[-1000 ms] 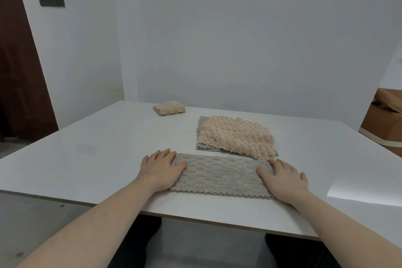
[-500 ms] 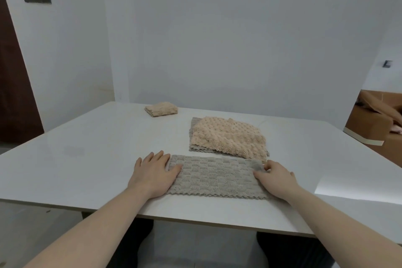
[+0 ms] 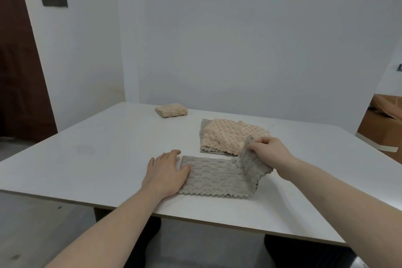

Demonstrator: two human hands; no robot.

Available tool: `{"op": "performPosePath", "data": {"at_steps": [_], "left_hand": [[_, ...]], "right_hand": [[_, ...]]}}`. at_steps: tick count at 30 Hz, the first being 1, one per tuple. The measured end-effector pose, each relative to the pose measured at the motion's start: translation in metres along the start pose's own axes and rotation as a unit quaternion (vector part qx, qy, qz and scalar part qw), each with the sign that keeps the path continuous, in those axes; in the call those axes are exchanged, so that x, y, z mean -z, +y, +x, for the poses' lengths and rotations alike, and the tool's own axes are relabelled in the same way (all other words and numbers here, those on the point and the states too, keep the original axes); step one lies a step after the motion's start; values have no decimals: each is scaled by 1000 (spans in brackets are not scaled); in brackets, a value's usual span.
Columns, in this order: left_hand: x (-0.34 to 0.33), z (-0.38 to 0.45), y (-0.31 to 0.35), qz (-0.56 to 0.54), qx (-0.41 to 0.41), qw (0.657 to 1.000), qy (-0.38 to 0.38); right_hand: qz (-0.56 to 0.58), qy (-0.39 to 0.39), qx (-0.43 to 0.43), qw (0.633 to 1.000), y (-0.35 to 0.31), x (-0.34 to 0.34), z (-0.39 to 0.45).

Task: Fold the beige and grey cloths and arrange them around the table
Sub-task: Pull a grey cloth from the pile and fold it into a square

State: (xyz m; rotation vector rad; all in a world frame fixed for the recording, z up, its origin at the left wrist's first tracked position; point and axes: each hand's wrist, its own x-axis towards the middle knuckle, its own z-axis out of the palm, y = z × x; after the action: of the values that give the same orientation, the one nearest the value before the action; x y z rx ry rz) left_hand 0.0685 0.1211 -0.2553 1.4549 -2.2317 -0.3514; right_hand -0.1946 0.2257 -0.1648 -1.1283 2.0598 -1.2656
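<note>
White table point(image 3: 91, 143), square top, near edge toward the wearer.

Grey cloth point(image 3: 214, 177): waffle-textured strip, folded lengthwise, lying close to the near edge, roughly centred. Its left end lies flat; its right end is raised off the surface and curled over toward the left.

Left hand point(image 3: 165, 173): palm down, fingers spread and flat, pressing the cloth's left end onto the table.

Right hand point(image 3: 268, 151): fingers closed in a pinch on the lifted right end of the grey cloth, held above the table.

Beige cloth point(image 3: 231, 136): dotted plush, loosely laid, unfolded, resting on top of a second grey cloth point(image 3: 203, 135) whose edges show at its left and front. This pair sits just behind the grey strip, toward the table's middle.

Folded beige cloth point(image 3: 171, 110): small square bundle, near the far edge, left of centre, well apart from the others.
</note>
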Motion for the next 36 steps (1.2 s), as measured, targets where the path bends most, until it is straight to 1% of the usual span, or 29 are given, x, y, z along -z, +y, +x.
{"op": "performPosePath", "data": {"at_steps": [4,7,10,12,14,16,17,19,21,23,27,30,33,36], "left_hand": [[2,0,-3,-61,3,998,16],[4,-1,-4,-112,-6,993,25],[4,-1,-4,-151,-18,988,30],[4,-1,-5,-167,-23,985,36],[3,1,-6,-175,-26,983,38],[3,1,-6,-178,-27,983,36],[3,2,-6,-175,-29,984,35],[3,2,-5,-171,-34,984,34],[3,1,-4,-170,-36,984,35],[4,0,-3,-163,-35,985,36],[3,0,-2,-146,-46,988,24],[4,1,-3,-151,-68,986,15],[5,0,-3,-190,-72,979,7],[7,-1,-2,-274,-46,960,41]], "right_hand": [[40,-35,-6,999,-21,-19,-2],[82,-77,-16,994,-29,-40,-6],[92,-102,-9,990,-35,-61,-14],[97,-112,-7,989,-35,-73,-18],[119,-138,-3,983,-35,-83,-24],[120,-147,20,982,-31,-89,-29],[105,-133,45,985,-28,-90,-31],[44,-68,124,989,-19,-85,-33],[-15,0,204,979,-5,-76,-33],[-37,26,245,968,15,-68,-30],[-106,-12,261,960,55,-62,-23],[-124,-37,255,958,59,-63,-20],[-180,-64,271,943,60,-69,-17],[-192,-74,266,942,62,-69,-16]]}}
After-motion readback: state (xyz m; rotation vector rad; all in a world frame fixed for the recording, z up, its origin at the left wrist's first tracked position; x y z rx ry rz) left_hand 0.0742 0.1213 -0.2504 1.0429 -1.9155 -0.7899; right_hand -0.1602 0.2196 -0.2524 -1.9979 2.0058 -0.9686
